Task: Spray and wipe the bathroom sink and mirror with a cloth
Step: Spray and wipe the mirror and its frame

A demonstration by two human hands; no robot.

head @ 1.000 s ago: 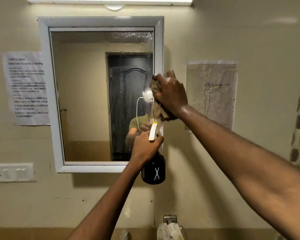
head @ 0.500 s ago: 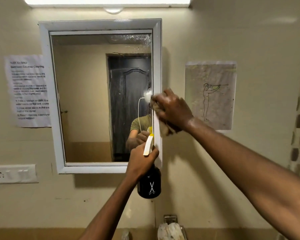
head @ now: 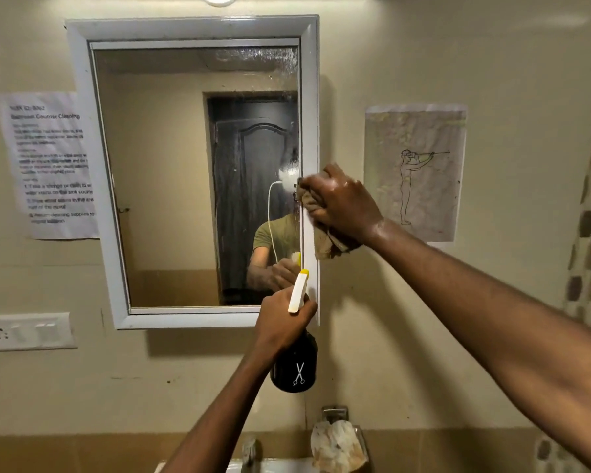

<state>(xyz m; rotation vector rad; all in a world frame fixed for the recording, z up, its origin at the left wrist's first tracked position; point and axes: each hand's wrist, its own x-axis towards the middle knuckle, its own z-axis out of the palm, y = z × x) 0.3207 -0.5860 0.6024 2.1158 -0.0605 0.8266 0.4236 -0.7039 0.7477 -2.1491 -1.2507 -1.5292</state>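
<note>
Head view, the only one we get. Our right hand (head: 343, 203) is clenched around a bunched brown cloth (head: 325, 240), pressing it against the right side of the white mirror frame (head: 310, 131) about halfway up; a tail of cloth hangs below the fist. Our left hand (head: 284, 322) grips the neck of a black spray bottle (head: 296, 367), held upright just below and in front of the mirror's lower right corner. The bottle is opaque with a white scissors logo, so we cannot tell its fill level. Its white trigger head with a yellow tip (head: 299, 290) points up toward the glass.

The mirror (head: 171, 165) shows streaks and droplets in the top right area and down the reflected dark door. A printed instruction sheet (head: 48, 165) hangs left of the frame, a paper with a line drawing of a figure (head: 415, 172) to the right. A white switch plate (head: 26, 331) sits lower left.

At the bottom edge: a tap (head: 251, 450), a sliver of the sink (head: 277, 467), and a wall-mounted soap dish (head: 359, 438) holding a worn, pale, mottled lump (head: 336, 445), probably soap.
</note>
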